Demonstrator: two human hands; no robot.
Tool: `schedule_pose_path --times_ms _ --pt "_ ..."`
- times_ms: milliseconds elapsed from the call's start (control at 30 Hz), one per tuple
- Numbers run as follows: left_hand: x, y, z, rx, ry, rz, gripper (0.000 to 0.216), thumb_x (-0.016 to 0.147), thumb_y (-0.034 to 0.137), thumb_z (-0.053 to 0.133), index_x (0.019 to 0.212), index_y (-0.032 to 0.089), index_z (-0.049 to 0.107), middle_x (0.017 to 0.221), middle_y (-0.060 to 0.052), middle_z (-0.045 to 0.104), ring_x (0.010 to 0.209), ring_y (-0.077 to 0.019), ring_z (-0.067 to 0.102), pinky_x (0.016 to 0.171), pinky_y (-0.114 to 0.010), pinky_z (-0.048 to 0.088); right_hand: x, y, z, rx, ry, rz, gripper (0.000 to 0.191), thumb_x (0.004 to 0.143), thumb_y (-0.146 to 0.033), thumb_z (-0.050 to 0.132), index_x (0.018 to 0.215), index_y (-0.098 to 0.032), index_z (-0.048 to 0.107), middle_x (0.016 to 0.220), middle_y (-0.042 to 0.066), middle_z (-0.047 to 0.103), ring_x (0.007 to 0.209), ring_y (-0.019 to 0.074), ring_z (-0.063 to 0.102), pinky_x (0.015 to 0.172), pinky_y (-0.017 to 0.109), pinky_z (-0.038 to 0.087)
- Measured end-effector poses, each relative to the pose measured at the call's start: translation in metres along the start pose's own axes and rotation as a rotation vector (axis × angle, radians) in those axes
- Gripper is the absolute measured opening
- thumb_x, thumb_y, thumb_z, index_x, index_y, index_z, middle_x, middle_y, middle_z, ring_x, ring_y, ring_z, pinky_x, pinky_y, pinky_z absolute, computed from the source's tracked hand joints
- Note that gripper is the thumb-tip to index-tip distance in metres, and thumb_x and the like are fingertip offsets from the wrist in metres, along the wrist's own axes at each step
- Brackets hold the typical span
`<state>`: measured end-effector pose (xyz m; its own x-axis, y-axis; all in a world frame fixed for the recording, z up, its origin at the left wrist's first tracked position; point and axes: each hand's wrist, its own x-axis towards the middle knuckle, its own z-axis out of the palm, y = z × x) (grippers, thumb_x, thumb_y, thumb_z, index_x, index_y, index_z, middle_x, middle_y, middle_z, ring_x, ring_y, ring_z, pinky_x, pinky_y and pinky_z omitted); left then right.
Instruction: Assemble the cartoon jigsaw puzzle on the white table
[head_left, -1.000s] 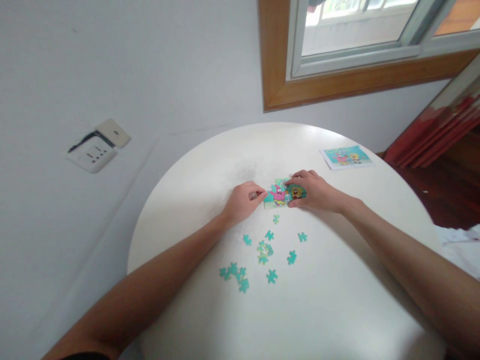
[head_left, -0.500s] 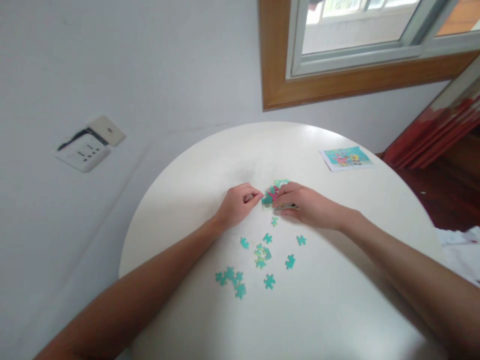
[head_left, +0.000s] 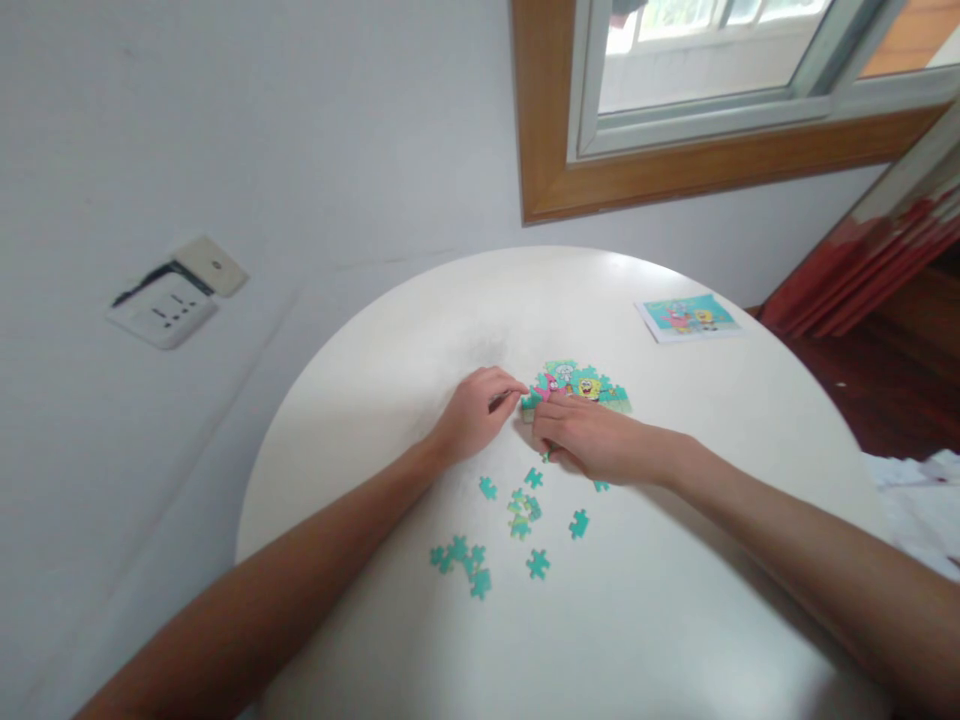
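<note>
A partly joined jigsaw puzzle (head_left: 589, 387) with cartoon figures lies flat on the white round table (head_left: 420, 320). At its left edge is my left hand (head_left: 480, 410), thumb and forefinger brought together in a pinch; whatever sits between the tips is too small to make out. My right hand (head_left: 585, 435) lies over the puzzle's lower edge, fingers extended and slightly curled, thumb apart below them. Just under those fingers a loose puzzle piece (head_left: 546, 456) partly shows. Part of the puzzle's bottom row is hidden by the right hand.
Nearer me lie several loose teal pieces, including a left cluster (head_left: 461, 555), a middle cluster (head_left: 523, 512) and single pieces (head_left: 538, 564). A picture card (head_left: 690, 318) rests at the back right. A wall socket (head_left: 165, 308) is at left, a window (head_left: 697, 60) behind.
My right hand has moved off the puzzle's right part, down and slightly left towards the loose piece, uncovering more of the picture. My left hand stays nearly still at the left edge.
</note>
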<state>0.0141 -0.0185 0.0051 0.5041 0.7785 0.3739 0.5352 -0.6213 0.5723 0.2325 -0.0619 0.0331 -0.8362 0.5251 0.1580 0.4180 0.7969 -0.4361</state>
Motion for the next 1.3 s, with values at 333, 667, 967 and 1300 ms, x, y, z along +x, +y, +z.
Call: schedule_pose_path --times_ms 333,667,967,1300 --pt "-0.005 -0.003 0.008 0.054 -0.151 0.226 0.036 0.098 0.013 0.046 0.129 0.019 0.064 0.135 -0.010 0.064 0.130 -0.0230 0.055 0.114 -0.045 0.044 -0.009 0.037 -0.019 0.582 0.231 0.368 0.010 0.083 -0.020 0.058 0.088 -0.017 0.067 0.074 0.001 0.066 0.066 0.0133 0.059 0.062 0.027 0.047" --pt "-0.003 0.005 0.005 0.067 -0.176 0.320 0.039 0.101 0.022 0.048 0.138 0.025 0.058 0.138 -0.007 0.063 0.134 -0.0239 0.052 0.115 -0.048 0.042 -0.009 0.049 -0.019 0.760 0.338 0.490 0.012 0.074 -0.028 0.071 0.076 -0.018 0.065 0.060 -0.001 0.063 0.056 0.0138 0.057 0.054 0.027 0.047" --pt "-0.007 0.007 0.004 0.220 -0.457 0.200 0.051 0.105 0.044 0.041 0.153 0.031 0.037 0.161 -0.002 0.037 0.152 -0.0230 0.027 0.125 -0.051 0.023 -0.012 0.101 -0.020 0.239 0.704 0.597 0.017 0.080 -0.023 0.058 0.081 -0.014 0.072 0.078 0.009 0.074 0.069 0.0178 0.062 0.069 0.032 0.048" --pt "-0.006 0.009 0.004 0.210 -0.460 0.185 0.050 0.104 0.042 0.042 0.153 0.034 0.037 0.161 -0.001 0.037 0.152 -0.0216 0.028 0.125 -0.049 0.022 -0.002 0.111 -0.007 0.213 0.596 0.530 0.021 0.082 -0.023 0.056 0.083 -0.013 0.074 0.075 0.007 0.073 0.066 0.0170 0.059 0.065 0.030 0.044"
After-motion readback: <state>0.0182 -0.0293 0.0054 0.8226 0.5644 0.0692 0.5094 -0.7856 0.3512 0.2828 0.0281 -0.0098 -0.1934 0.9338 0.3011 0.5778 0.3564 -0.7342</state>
